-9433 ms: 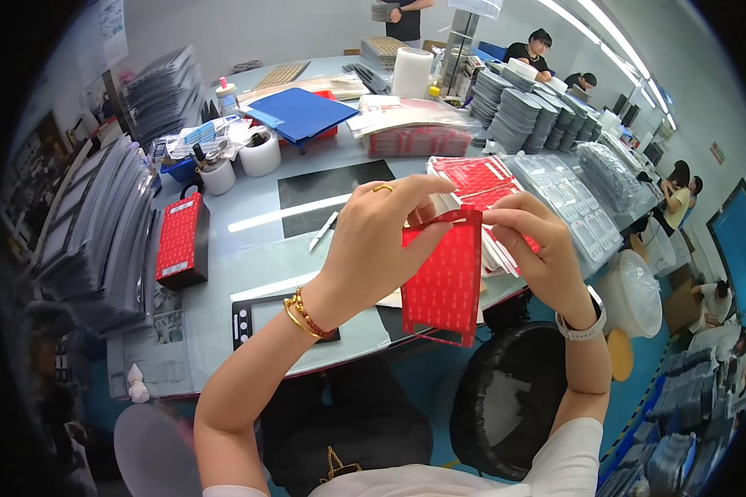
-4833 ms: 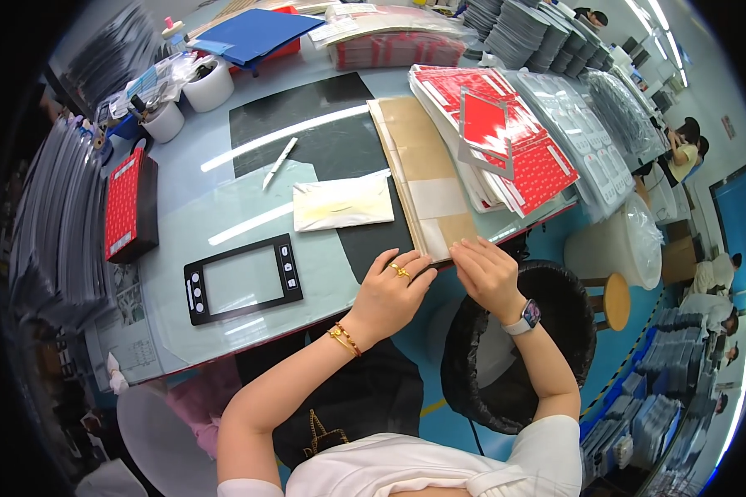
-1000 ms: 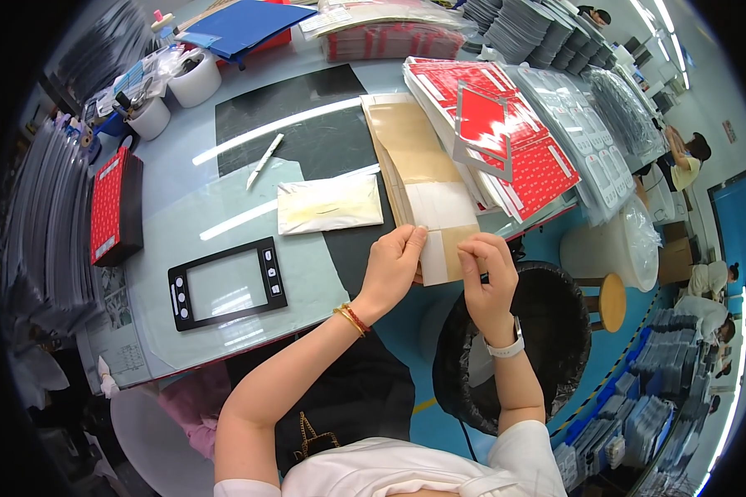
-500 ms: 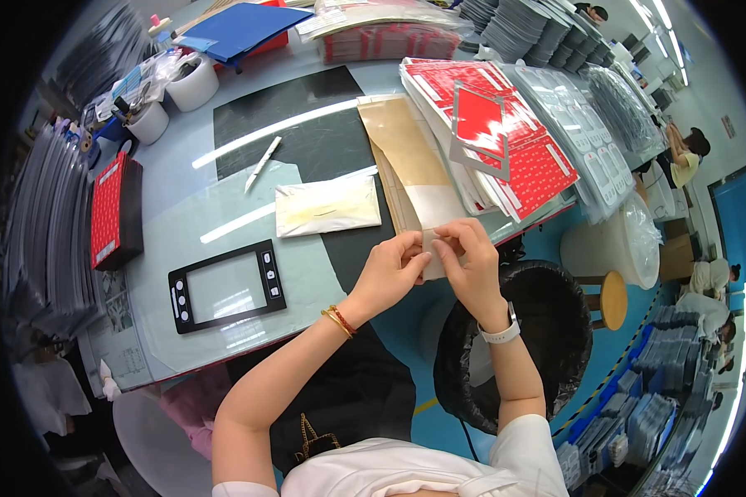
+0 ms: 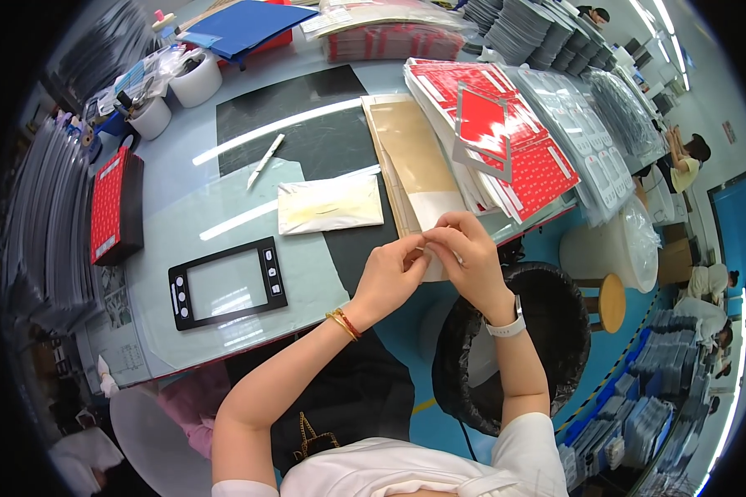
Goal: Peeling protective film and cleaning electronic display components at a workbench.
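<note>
A long brown-and-white sheet (image 5: 414, 149) lies on a stack at the table's front edge, its white near end under my fingers. My left hand (image 5: 395, 272) is closed in a pinch over that end. My right hand (image 5: 470, 261) is pinched too, its fingertips meeting the left ones. Whatever sits between the fingertips is too small or hidden to name. Left of the sheet rests a pale yellow-white rectangular pad (image 5: 330, 205). A black panel frame (image 5: 228, 283) with white icons lies farther left. Behind them is a white pen-shaped tool (image 5: 266, 161).
Red-and-white printed sheets (image 5: 522, 157) with a grey frame on top are piled right of the sheet. Below the table's right edge stands a black-lined bin (image 5: 576, 331). A red-topped stack (image 5: 116, 203) and white cups (image 5: 195, 83) occupy the left side.
My fingertips have come together in a tighter pinch, and my right hand has shifted slightly. The sheet's white near end now shows below my fingers. Other table items stay put.
</note>
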